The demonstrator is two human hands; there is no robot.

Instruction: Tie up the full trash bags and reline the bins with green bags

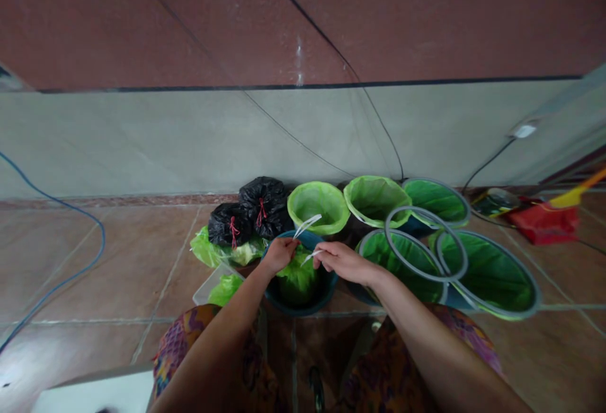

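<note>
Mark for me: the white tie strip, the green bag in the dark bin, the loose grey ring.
white tie strip [307, 223], head view, middle of the upper strand
green bag [297, 279], head view, crumpled front
loose grey ring [392, 249], head view, left rim

Green bag [297, 274] bunched up inside the dark round bin [303, 302], white tie strips [308, 223] poking up above it.
</note>
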